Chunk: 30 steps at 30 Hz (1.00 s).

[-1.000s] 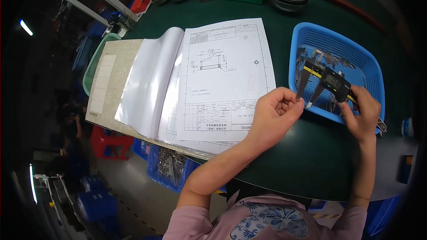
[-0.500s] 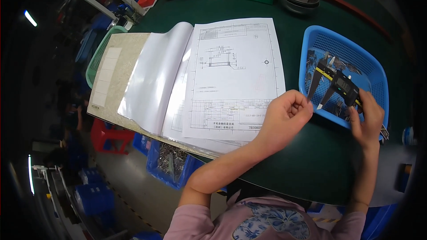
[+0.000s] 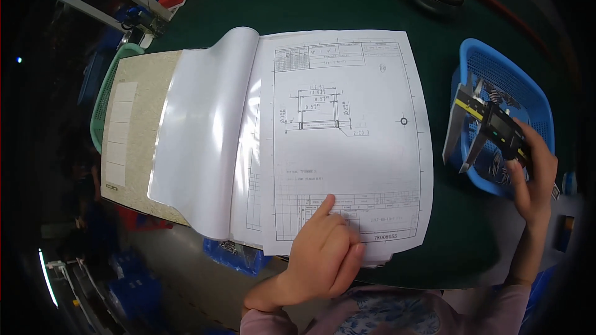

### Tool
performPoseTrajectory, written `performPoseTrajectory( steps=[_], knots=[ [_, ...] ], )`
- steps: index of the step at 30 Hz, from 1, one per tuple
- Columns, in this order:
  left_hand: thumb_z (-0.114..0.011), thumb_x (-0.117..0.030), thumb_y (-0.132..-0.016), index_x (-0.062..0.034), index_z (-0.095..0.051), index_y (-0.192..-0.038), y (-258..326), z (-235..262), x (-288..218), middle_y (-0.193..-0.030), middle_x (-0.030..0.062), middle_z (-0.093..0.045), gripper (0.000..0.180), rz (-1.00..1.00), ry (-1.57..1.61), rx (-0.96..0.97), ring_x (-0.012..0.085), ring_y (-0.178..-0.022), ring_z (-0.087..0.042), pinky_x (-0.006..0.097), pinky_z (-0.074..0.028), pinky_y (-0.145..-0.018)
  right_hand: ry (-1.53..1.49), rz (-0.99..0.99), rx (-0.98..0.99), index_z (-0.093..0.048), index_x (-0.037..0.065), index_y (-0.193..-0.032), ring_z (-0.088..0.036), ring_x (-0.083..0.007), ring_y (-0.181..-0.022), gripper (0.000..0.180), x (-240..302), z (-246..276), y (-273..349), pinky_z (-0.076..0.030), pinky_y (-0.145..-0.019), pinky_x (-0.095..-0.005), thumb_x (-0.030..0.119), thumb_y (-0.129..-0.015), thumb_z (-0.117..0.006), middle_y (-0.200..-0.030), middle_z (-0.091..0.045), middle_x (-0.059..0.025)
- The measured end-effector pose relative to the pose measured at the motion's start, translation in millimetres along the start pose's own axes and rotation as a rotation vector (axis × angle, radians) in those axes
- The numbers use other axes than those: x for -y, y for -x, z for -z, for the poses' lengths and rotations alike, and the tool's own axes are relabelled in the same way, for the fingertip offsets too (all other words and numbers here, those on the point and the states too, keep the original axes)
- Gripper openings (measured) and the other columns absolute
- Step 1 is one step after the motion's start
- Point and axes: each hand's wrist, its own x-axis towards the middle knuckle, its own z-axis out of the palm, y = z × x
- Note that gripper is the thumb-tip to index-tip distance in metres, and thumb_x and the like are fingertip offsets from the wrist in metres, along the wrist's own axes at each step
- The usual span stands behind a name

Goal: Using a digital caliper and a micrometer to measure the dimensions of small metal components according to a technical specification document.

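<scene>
pink short-sleeved shirt (image 3: 456,315), blue-and-white floral patch (image 3: 397,314) on front

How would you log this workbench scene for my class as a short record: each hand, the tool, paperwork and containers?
Left hand: left hand over the drawing sheet, index finger extended; contact unclear
Right hand: right hand holds a digital caliper
Tool state: measuring jaws apart
Paperwork: drawing sheet on an open binder, clear sleeve to its left
Containers: blue basket with small metal parts, right; green basket beyond binder, left
</scene>
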Motion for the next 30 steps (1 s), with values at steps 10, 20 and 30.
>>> performPoseTrajectory(
  steps=[10,20,30],
  knots=[
    [-0.058,-0.006,-0.064,-0.0038,-0.052,-0.065,16.6,-8.1,10.2,-0.06,0.0086,-0.047,0.007,-0.023,0.107,-0.081,0.023,-0.052,-0.047,0.049,-0.039,-0.087,0.129,0.259,0.246,-0.054,0.004,-0.084,-0.047,-0.0208,-0.043,0.03,50.0,-30.6,-61.6,-0.033,-0.04,-0.0304,0.028,-0.067,-0.062,-0.061,-0.05,-0.0061],
    [-0.053,-0.006,-0.062,-0.002,-0.048,-0.064,18.6,-6.1,16.3,-0.056,0.0072,-0.047,0.006,-0.091,0.155,-0.079,0.0199,-0.049,-0.046,0.051,-0.035,-0.089,0.13,0.316,0.371,-0.054,0.004,-0.082,-0.046,-0.0196,-0.041,0.032,61.3,-32.8,-63.8,-0.034,-0.037,-0.03,0.032,-0.068,-0.061,-0.056,-0.043,-0.0044],
    [-0.053,-0.006,-0.063,-0.001,-0.05,-0.065,17.4,-4.7,15.4,-0.057,0.0079,-0.049,0.007,-0.088,0.18,-0.089,0.0204,-0.049,-0.047,0.051,-0.035,-0.09,0.148,0.333,0.376,-0.054,0.004,-0.081,-0.046,-0.0195,-0.041,0.033,64.8,-33.9,-66.0,-0.034,-0.038,-0.03,0.033,-0.067,-0.061,-0.055,-0.042,-0.0043]
  ],
)
